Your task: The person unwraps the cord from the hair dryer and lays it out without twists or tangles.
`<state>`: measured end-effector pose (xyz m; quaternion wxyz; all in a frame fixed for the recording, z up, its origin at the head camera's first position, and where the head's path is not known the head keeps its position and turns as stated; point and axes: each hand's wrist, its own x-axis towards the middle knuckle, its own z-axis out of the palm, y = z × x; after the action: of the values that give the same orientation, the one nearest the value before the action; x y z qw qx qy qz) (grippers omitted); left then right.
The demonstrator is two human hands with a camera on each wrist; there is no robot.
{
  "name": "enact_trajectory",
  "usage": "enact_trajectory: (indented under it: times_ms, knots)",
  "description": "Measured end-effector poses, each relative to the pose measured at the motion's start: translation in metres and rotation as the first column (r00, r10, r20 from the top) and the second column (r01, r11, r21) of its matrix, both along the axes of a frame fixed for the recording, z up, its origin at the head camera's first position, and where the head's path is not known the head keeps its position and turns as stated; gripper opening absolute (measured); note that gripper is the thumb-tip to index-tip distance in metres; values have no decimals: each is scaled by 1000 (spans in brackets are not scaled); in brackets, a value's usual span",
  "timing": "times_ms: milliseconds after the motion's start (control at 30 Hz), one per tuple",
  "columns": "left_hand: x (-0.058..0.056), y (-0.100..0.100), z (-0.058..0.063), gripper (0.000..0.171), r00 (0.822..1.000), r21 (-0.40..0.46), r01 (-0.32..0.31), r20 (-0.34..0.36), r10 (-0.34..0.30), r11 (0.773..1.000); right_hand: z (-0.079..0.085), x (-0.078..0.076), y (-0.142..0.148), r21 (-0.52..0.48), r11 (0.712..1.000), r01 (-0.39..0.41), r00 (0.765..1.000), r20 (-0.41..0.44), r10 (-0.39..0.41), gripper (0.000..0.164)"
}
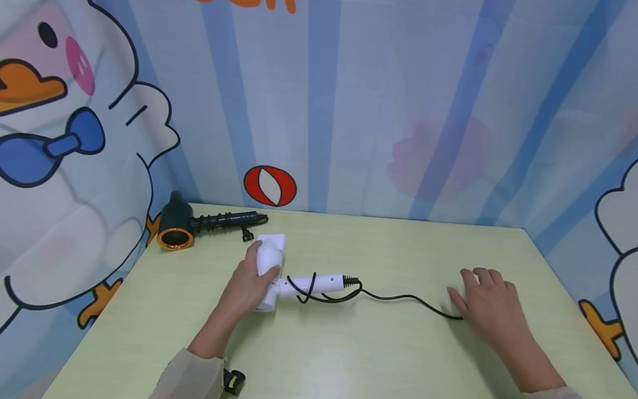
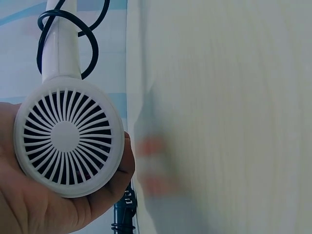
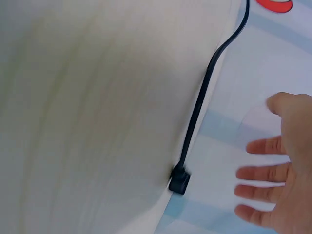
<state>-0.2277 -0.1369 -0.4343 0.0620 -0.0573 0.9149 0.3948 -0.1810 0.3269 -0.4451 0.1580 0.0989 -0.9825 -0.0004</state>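
A white hair dryer (image 1: 269,257) is in my left hand (image 1: 244,288), with the thumb and fingers curled round its body. In the left wrist view the slatted round grille (image 2: 65,136) faces the camera. The dryer's handle (image 1: 324,283) points right, and its black cord (image 1: 394,297) is looped loosely about it. From the handle end the cord runs to my right hand (image 1: 490,307), which hovers with spread fingers and holds nothing. The right wrist view shows the black plug (image 3: 179,181) at the cord's end, apart from the fingers; the hand hides it in the head view.
A black hair dryer (image 1: 176,219) with an orange-rimmed nozzle lies at the table's back left, its cord wound round the handle and its small plug (image 1: 247,235) beside it. A cartoon-printed cloth (image 1: 359,111) hangs behind the pale wooden table (image 1: 379,354). A black device (image 1: 233,382) sits by the left sleeve.
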Motion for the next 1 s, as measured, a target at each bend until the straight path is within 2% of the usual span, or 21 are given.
enact_trajectory:
  times_ms: [100, 433, 700, 1000]
  knots:
    - [0, 0, 0, 81, 1000, -7, -2, -7, 2, 1000, 1, 1, -14, -38, 999, 14, 1000, -27, -15, 60]
    - [1, -3, -1, 80, 999, -60, -7, -34, 5, 998, 3, -2, -55, -92, 996, 18, 1000, -7, -18, 88]
    - [2, -2, 3, 81, 999, -82, -19, -27, 17, 996, 0, -9, -78, -83, 997, 5, 1000, 9, -5, 89]
    - [4, 0, 6, 81, 999, -75, -18, -35, 16, 997, -5, -16, -106, -65, 998, -25, 997, 72, 30, 87]
